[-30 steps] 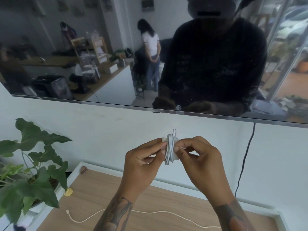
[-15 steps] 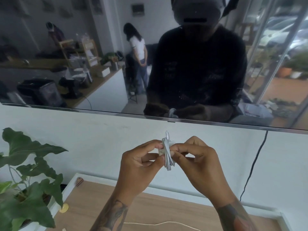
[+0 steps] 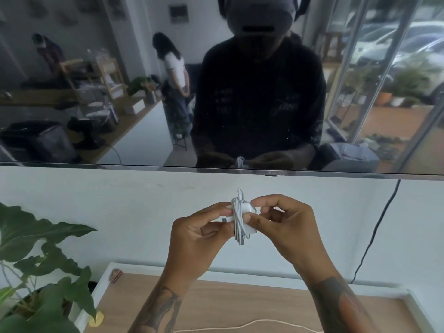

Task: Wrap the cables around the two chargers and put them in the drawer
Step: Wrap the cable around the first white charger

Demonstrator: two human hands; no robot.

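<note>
Since the last frame, both hands tilted the charger (image 3: pixel 248 213), prongs left. Left hand (image 3: pixel 199 239) pinches its prong end, right hand (image 3: pixel 286 227) closes on the cable (image 3: pixel 237 221) coils, probably to stop unwinding. Below the charger: wooden desk (image 3: pixel 240 306), second cable (image 3: pixel 252 323). Above it: dark screen (image 3: pixel 96 80).

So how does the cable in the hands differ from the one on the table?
The held cable is wound in tight loops round a white charger; the table cable lies loose in one long strand. The held one is pinched in the air between the left hand and right hand; the table one rests untouched on the wooden table. Both are thin and pale.
</note>
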